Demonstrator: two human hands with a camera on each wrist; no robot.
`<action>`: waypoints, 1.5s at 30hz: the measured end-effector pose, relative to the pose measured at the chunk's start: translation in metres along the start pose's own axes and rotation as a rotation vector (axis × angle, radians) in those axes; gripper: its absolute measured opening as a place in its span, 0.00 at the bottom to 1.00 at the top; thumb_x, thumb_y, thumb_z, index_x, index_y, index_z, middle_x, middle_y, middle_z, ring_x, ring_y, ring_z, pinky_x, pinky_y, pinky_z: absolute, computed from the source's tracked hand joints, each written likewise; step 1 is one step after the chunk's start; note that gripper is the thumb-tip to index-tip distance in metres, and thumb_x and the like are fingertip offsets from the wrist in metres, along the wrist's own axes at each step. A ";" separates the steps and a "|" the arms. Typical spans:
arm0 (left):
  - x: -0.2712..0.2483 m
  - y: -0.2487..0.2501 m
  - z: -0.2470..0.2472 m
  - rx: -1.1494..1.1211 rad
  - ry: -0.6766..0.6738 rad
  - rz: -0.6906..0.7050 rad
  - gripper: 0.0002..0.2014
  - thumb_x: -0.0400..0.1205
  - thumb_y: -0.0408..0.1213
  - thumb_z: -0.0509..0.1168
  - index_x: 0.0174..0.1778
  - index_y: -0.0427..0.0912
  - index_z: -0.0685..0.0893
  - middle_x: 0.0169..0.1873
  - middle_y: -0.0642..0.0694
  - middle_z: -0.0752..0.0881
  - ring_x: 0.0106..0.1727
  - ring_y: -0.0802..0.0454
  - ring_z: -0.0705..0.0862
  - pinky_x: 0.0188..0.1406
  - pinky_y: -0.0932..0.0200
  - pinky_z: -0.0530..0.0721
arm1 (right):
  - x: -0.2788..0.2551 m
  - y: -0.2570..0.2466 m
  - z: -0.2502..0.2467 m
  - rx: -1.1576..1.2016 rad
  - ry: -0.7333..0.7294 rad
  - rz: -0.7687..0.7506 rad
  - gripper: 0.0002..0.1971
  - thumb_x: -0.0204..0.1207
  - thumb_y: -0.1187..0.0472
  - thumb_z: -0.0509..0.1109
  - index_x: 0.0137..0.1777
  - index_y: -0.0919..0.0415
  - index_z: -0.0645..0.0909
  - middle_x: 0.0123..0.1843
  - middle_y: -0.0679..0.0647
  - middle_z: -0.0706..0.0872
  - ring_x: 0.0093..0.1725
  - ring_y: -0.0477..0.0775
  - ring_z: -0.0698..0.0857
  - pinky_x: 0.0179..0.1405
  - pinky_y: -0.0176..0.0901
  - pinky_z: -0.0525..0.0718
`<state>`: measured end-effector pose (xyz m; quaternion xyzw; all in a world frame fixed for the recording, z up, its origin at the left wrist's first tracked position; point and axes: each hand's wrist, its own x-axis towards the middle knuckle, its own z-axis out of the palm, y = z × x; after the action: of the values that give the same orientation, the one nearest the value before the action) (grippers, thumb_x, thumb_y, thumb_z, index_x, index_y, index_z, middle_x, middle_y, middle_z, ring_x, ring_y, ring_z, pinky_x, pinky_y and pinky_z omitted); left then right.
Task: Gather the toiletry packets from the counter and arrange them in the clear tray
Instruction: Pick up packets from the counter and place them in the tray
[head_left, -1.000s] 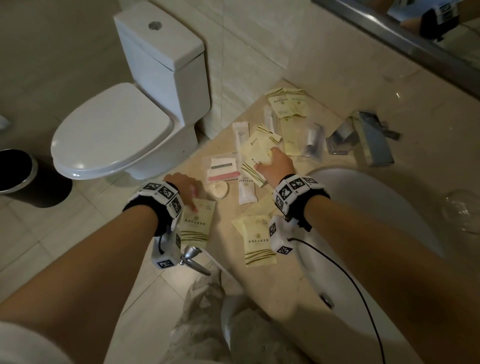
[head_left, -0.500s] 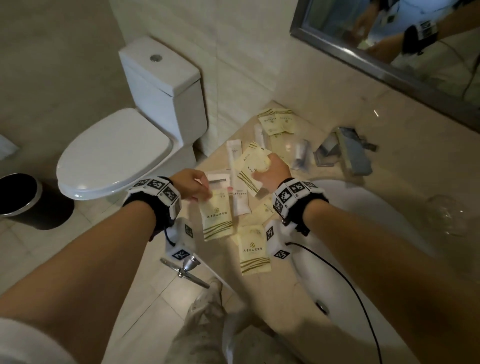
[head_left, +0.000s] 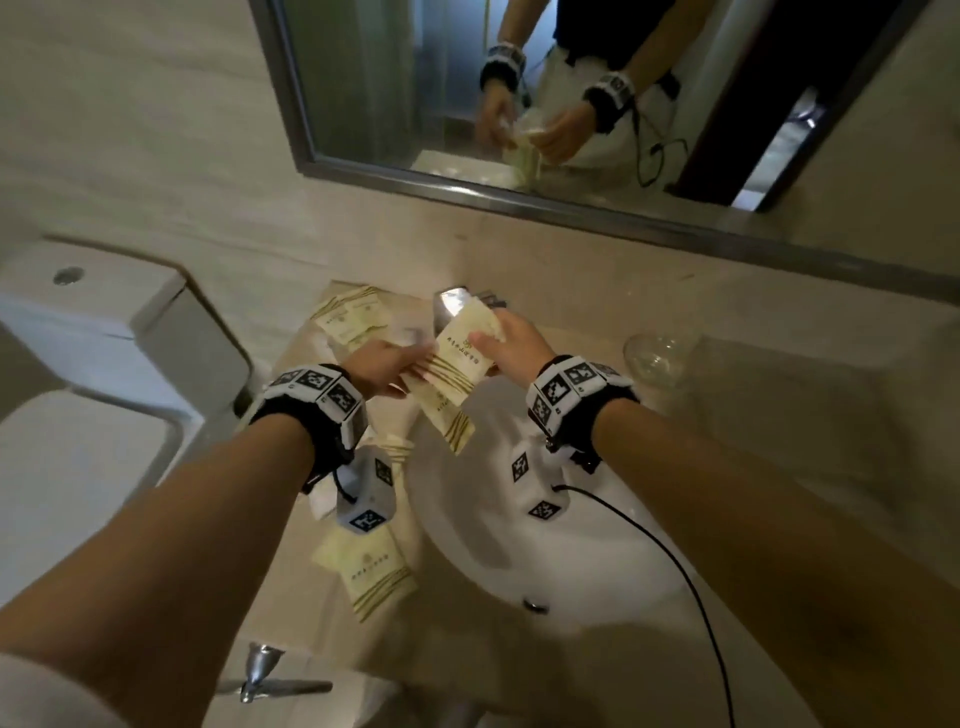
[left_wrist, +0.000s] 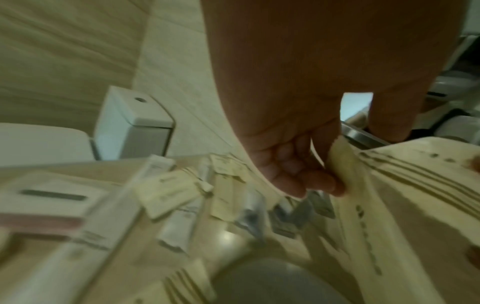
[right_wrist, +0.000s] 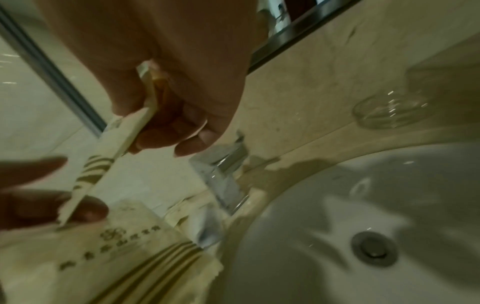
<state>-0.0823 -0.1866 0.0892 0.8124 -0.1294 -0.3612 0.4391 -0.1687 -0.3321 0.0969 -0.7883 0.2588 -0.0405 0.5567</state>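
Note:
Two pale yellow packets with gold stripes are held together above the sink's far-left rim. My right hand (head_left: 491, 332) pinches the upper packet (head_left: 462, 353) by its top end, thumb on its face, also seen edge-on as the packet (right_wrist: 124, 131). My left hand (head_left: 415, 364) grips the lower packet (head_left: 447, 415) from the left, its fingers (left_wrist: 311, 181) curled on the packet's edge (left_wrist: 389, 205). One more yellow packet (head_left: 371, 571) lies on the counter under my left wrist. Several packets (head_left: 353, 317) lie at the counter's back left. A clear glass dish (head_left: 654, 353) sits right of the faucet.
The white sink (head_left: 519, 545) fills the counter's middle, with a chrome faucet (head_left: 454, 306) at its back. White tubes and sachets (left_wrist: 171, 189) crowd the counter's left part. A toilet tank (head_left: 104, 312) stands left of the counter. A mirror (head_left: 519, 104) hangs above.
Both hands lifted from the counter, each carrying a yellow packet, and came together over the sink's rim. The head view swung up toward the mirror.

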 end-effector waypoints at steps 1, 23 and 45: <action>0.003 0.011 0.016 0.050 -0.012 0.036 0.20 0.81 0.46 0.63 0.55 0.29 0.84 0.46 0.37 0.85 0.39 0.50 0.81 0.41 0.58 0.81 | -0.005 0.006 -0.015 0.008 0.014 0.011 0.18 0.81 0.65 0.64 0.70 0.67 0.73 0.63 0.65 0.84 0.61 0.63 0.84 0.50 0.49 0.84; 0.050 0.084 0.277 0.285 -0.265 0.219 0.15 0.80 0.40 0.66 0.26 0.45 0.81 0.30 0.44 0.83 0.40 0.46 0.79 0.47 0.53 0.77 | -0.083 0.298 -0.237 0.023 0.449 0.704 0.14 0.77 0.58 0.61 0.62 0.50 0.73 0.50 0.58 0.83 0.46 0.59 0.83 0.52 0.55 0.83; 0.074 0.074 0.295 0.173 -0.216 0.211 0.13 0.80 0.38 0.65 0.30 0.39 0.81 0.39 0.37 0.82 0.43 0.45 0.79 0.55 0.48 0.80 | -0.048 0.277 -0.258 1.589 0.776 0.452 0.46 0.72 0.27 0.54 0.79 0.61 0.62 0.74 0.63 0.75 0.72 0.61 0.77 0.75 0.54 0.71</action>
<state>-0.2290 -0.4513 0.0097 0.7855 -0.2910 -0.3859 0.3866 -0.4018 -0.5999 -0.0440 -0.0341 0.4722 -0.3592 0.8042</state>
